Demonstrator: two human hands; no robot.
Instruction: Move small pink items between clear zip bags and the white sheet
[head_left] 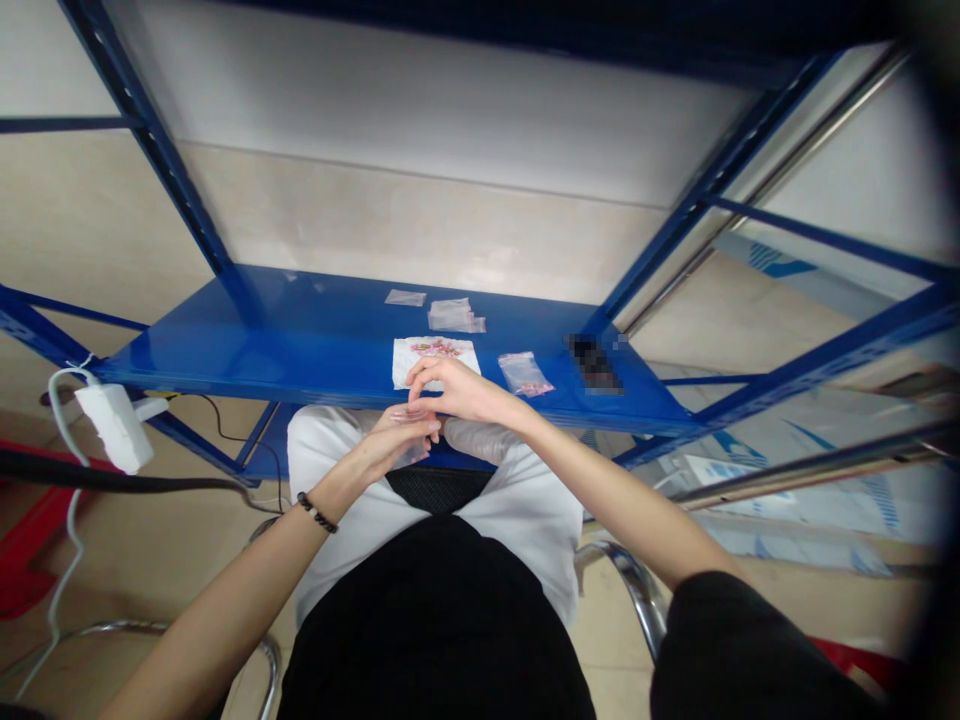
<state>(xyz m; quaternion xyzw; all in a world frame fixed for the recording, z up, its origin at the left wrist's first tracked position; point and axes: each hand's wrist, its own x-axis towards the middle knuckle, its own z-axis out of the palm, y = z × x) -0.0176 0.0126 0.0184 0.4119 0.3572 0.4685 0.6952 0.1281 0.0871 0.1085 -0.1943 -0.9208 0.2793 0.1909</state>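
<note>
My left hand point(390, 440), with a dark bead bracelet point(317, 512) on its wrist, is closed on a small clear plastic bag point(412, 456) at the shelf's front edge. Over it, my right hand point(454, 388) has its fingers curled and pinched together. What those fingertips hold, if anything, is too small to tell. Just beyond my right hand lies a white sheet point(405, 367) bearing a heap of small pink pieces point(439, 348). To the right, a clear zip bag point(525, 373) with pink pieces at its bottom lies flat.
Farther back are a stack of clear bags point(452, 316) and a single flat bag point(405, 298). A blurred dark object point(594, 364) lies at the right of the blue shelf point(315, 330). Blue uprights stand at both sides; a white power strip point(116, 430) hangs at the left.
</note>
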